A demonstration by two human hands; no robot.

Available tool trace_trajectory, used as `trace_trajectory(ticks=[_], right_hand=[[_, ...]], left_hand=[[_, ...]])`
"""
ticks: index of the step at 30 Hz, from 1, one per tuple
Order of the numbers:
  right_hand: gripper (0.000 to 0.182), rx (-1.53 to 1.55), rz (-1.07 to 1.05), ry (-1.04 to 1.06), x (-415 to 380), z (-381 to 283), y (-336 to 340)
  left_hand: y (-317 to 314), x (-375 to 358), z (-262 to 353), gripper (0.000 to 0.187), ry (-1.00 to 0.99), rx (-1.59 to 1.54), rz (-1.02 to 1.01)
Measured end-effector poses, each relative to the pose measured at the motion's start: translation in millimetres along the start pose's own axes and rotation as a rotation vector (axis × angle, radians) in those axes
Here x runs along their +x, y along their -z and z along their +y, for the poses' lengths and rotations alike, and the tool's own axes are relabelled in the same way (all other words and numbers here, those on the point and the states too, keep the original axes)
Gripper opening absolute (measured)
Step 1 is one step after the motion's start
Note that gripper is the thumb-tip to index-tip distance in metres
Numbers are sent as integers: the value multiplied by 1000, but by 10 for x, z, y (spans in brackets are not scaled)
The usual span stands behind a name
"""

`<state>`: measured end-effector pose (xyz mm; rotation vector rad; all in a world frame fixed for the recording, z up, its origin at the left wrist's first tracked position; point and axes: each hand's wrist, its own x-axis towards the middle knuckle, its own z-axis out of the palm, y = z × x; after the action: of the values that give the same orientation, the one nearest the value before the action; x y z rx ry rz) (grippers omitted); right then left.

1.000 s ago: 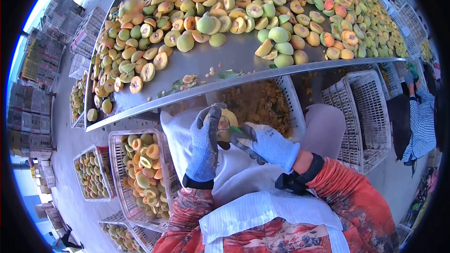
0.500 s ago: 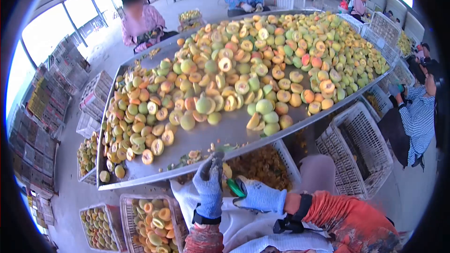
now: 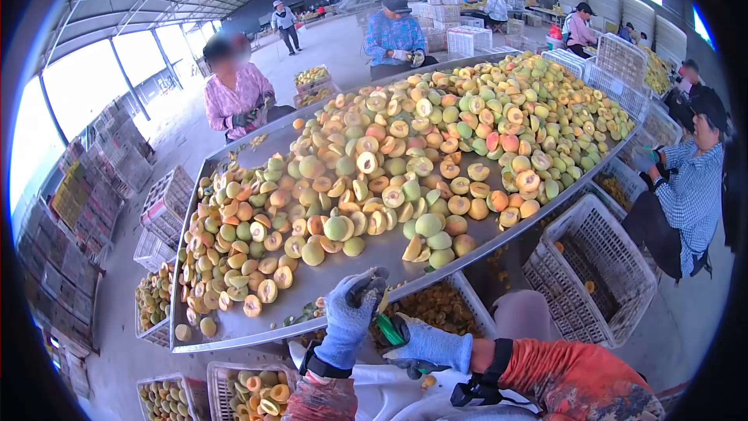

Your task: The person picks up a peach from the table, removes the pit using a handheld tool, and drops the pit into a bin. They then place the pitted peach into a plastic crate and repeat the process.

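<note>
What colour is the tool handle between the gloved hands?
Bright green plastic tool handle, seen in the head view.

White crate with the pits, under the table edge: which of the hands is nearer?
Right. The right hand is against the pit crate at its near-left rim, holding a green-handled tool. The left hand is farther left, at the table edge.

We see our left hand point(image 3: 348, 320) in a blue-grey knit glove gripping a small yellow fruit half point(image 3: 381, 302), while our gloved right hand point(image 3: 427, 346) holds a green-handled tool point(image 3: 393, 330) against it. Beyond lies a long steel table point(image 3: 374, 253) heaped with halved peaches point(image 3: 405, 156); a white plastic crate point(image 3: 596, 265) stands right.
</note>
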<state>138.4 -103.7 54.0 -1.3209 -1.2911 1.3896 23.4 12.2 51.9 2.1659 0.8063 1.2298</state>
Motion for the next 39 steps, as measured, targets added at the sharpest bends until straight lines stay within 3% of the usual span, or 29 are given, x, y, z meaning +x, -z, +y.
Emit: trace_trajectory(ticks=[1,2,5,7,9,11,13,15,17,21,22,23,25,26,27,29,30,31,33,34,36,37,39], right_hand=[[49,100,-54,-154,-24,-13,16],[49,105,-54,-157,-46,-10,11],[43,5,-67,-104,-72,-11,35],[39,177,-195,-252,-86,-11,80],[38,347,-227,-236,-128,61,75],[36,511,-267,-220,-159,51,91],[36,634,-269,-244,-225,-25,102],[36,716,-278,-248,-254,38,127],[36,791,-287,-248,-244,118,167],[40,723,-191,-216,-224,242,257],[41,718,-207,-233,-260,248,314],[42,713,-221,-249,-294,266,352],[40,712,-185,-239,-315,334,360],[38,698,-240,-216,-335,301,394],[36,685,-294,-192,-368,252,417],[34,612,-306,-152,-496,107,453],[36,652,-234,-164,-531,84,483],[39,694,-168,-174,-547,89,514],[39,778,-133,-183,-396,649,529],[35,284,0,-251,-343,885,494],[28,-717,255,-345,-223,1184,477],[28,-718,235,-358,-155,1220,469],[24,437,336,-119,-66,1195,272]], left_hand=[[36,100,-27,23,315,-317,-258],[64,156,-48,24,634,-633,-515],[58,226,-36,22,539,-525,-688],[84,252,49,23,540,-564,-711],[83,199,52,26,462,-597,-707],[51,152,19,26,401,-519,-672],[25,129,72,29,96,-126,-585],[-72,64,57,32,38,-156,-515],[-211,-12,20,33,629,-743,-297],[-456,-188,-277,27,678,-752,-143],[-501,-186,-229,27,835,-850,-95],[-520,-242,-279,27,843,-850,-91],[-559,-342,-427,32,687,-840,-275],[-529,-392,-447,37,262,-366,-317],[-487,-373,-485,37,257,-362,-314],[-341,-220,-267,39,1080,-1564,-110],[-416,-326,-462,42,869,-1179,-121],[-385,-350,-532,41,874,-1148,-93],[-410,-461,-737,41,568,-753,-3],[-382,-455,-713,41,569,-748,0],[-356,-387,-634,43,870,-1280,209],[-394,-391,-629,43,890,-1279,225],[-468,-541,-586,41,863,-1383,183]])
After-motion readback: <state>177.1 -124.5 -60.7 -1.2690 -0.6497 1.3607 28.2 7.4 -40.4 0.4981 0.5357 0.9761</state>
